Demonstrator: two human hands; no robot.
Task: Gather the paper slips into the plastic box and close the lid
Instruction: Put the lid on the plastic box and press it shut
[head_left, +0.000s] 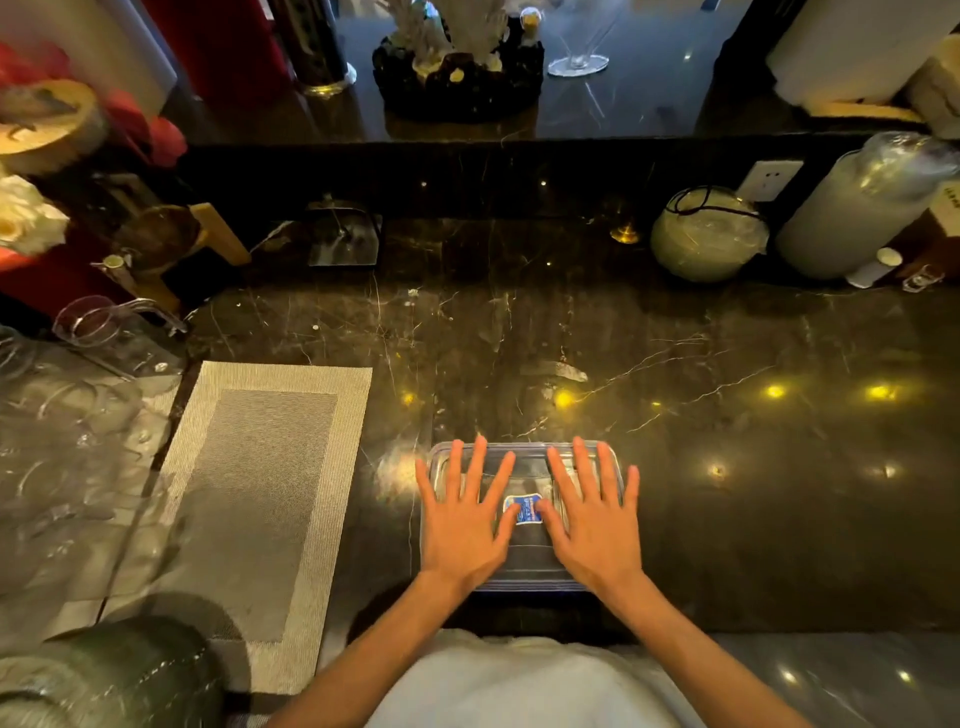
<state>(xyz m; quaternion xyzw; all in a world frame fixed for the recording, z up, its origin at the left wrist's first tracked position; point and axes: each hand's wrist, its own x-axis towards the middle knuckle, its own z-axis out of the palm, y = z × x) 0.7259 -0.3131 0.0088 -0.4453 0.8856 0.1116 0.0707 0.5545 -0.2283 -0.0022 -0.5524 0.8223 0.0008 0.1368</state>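
Observation:
A clear plastic box (524, 556) sits on the dark marble counter near its front edge, with its transparent lid (530, 457) on top. A small blue and white label (523, 509) shows in the lid's middle. My left hand (460, 525) lies flat on the lid's left half, fingers spread. Over the right half rests my right hand (597, 525), also flat with spread fingers. Neither hand grips anything. No paper slips are visible on the counter; whatever is inside the box is hidden by my hands.
A grey woven placemat (260, 493) lies left of the box. Clear glassware (78, 415) crowds the far left. A round pale jar (709, 234) and a tall white container (857, 213) stand at the back right, under a raised ledge (467, 156).

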